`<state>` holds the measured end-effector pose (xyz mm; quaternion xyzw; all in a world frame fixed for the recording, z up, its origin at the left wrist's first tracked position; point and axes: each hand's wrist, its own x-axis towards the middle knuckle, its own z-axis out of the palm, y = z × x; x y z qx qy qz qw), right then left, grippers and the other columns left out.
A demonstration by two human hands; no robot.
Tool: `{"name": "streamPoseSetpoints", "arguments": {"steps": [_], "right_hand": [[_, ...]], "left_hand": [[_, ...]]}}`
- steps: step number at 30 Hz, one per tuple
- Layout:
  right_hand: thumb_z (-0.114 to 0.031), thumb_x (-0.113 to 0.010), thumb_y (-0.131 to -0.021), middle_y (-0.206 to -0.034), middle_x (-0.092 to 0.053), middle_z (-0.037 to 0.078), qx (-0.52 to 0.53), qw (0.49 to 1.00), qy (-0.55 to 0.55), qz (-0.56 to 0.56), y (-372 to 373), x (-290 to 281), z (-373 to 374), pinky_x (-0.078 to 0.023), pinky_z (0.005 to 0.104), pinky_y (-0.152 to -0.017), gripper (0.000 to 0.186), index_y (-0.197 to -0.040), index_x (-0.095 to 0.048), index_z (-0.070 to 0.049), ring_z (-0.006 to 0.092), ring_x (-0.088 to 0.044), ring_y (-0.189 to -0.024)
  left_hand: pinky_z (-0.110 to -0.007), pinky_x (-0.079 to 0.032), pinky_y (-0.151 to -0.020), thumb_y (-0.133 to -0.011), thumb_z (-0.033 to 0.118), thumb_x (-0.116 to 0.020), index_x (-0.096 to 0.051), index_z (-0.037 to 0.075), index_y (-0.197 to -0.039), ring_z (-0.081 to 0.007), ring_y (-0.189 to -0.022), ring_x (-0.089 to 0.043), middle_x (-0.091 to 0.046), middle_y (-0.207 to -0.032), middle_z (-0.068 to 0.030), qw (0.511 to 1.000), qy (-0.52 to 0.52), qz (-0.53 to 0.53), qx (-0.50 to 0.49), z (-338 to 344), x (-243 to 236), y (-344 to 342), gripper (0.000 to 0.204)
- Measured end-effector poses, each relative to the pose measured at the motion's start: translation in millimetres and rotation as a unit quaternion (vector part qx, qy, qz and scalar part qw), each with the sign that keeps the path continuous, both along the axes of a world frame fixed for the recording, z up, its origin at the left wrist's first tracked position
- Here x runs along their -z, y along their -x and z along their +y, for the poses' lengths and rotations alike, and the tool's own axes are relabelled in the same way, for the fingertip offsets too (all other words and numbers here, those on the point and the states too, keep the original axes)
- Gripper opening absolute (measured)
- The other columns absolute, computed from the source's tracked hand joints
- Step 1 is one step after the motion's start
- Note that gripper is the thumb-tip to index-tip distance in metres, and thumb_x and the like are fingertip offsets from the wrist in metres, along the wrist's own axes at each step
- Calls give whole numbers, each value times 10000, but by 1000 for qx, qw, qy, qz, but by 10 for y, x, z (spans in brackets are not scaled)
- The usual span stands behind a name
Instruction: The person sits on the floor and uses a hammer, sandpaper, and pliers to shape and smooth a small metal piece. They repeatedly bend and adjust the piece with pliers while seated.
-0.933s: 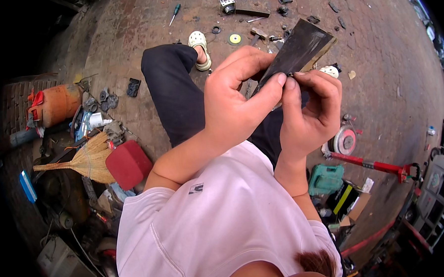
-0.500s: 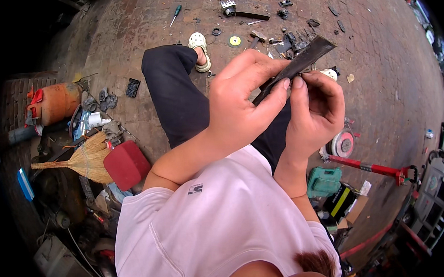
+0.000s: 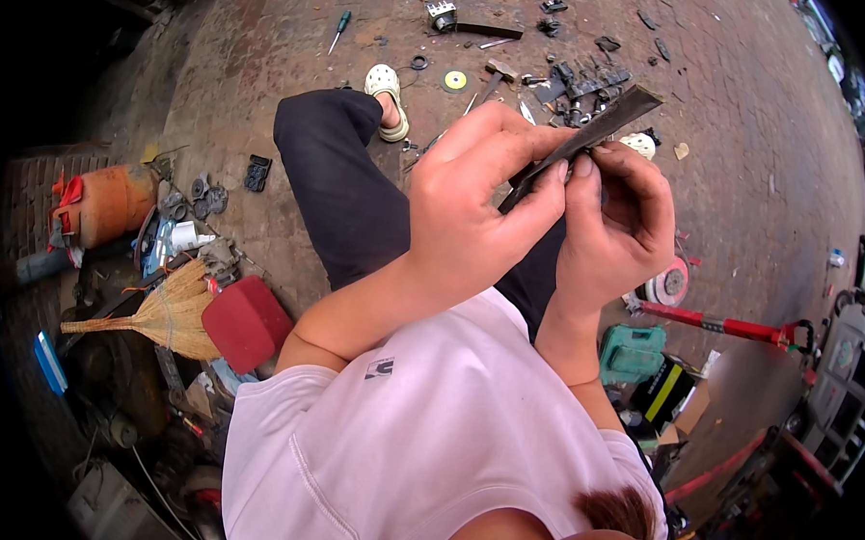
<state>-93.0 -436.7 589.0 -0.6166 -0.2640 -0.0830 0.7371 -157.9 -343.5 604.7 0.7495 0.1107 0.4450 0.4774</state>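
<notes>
A dark, flat strip of worn material (image 3: 616, 110), tilted up to the right, is gripped between my hands over my lap. My left hand (image 3: 478, 196) holds it from the left, fingers bent around it and thumb pressed on its lower side. The thumb and fingertips of my right hand (image 3: 614, 223) meet at the strip's lower edge, close by my left thumb. Whatever small thing may sit between the right fingertips is too hidden to name.
Brick floor (image 3: 735, 131) carries scattered dark parts, a screwdriver (image 3: 340, 31), a hammer (image 3: 499, 72) and a yellow disc (image 3: 455, 81). Left lie an orange cylinder (image 3: 111, 202), straw broom (image 3: 164, 315) and red cushion (image 3: 247, 322); right, a green case (image 3: 632, 353) and red jack (image 3: 715, 322).
The strip has dropped from a steep angle with its broad face showing to a flatter, more edge-on angle. Both hands have shifted slightly right.
</notes>
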Motion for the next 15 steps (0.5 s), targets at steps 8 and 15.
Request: {"name": "streamPoseSetpoints", "arguments": {"steps": [8, 15], "right_hand": [[137, -705, -769, -979, -667, 139, 14, 1000, -21, -14, -27, -60, -8, -522, 253, -732, 204, -940, -631, 55, 148, -627, -836], [127, -714, -762, -968, -675, 148, 13, 998, 10, -68, -10, -96, -19, -524, 263, -750, 211, -938, -625, 55, 164, -635, -828]], "left_hand": [[-274, -508, -571, -730, -25, -710, -745, 28, -974, -174, -661, -624, -630, -803, -75, 1000, -10, -12, 20, -6, -52, 1, 253], [-282, -505, -579, -732, -31, -700, -741, 13, -956, -179, -673, -622, -633, -793, -83, 999, -29, -3, 23, 22, -123, 17, 231]]}}
